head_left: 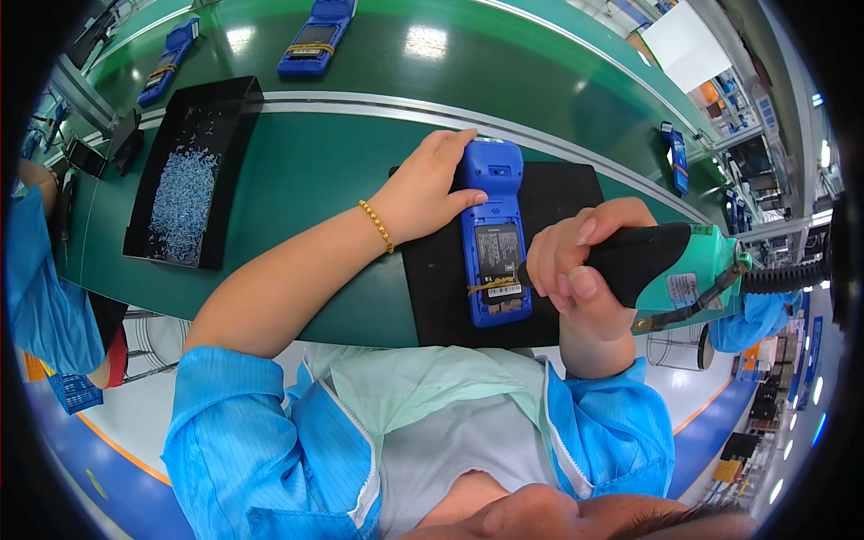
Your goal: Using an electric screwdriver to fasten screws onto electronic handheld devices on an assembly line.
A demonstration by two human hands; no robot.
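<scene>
A blue handheld terminal lies face down on a black mat, with its dark battery showing in the open back. A yellow rubber band runs across its lower part. My left hand grips the terminal's upper end, thumb on one edge and fingers at the top. In my right hand is an electric screwdriver with a black grip and a green body. Its front end points left toward the battery's lower right side; I cannot tell whether it touches.
A black tray of small screws, many with blue, stands at the left. Beyond the metal rail, several banded blue terminals rest on a green conveyor. A black coiled cord leaves the screwdriver at right. A person's blue sleeve shows far left.
</scene>
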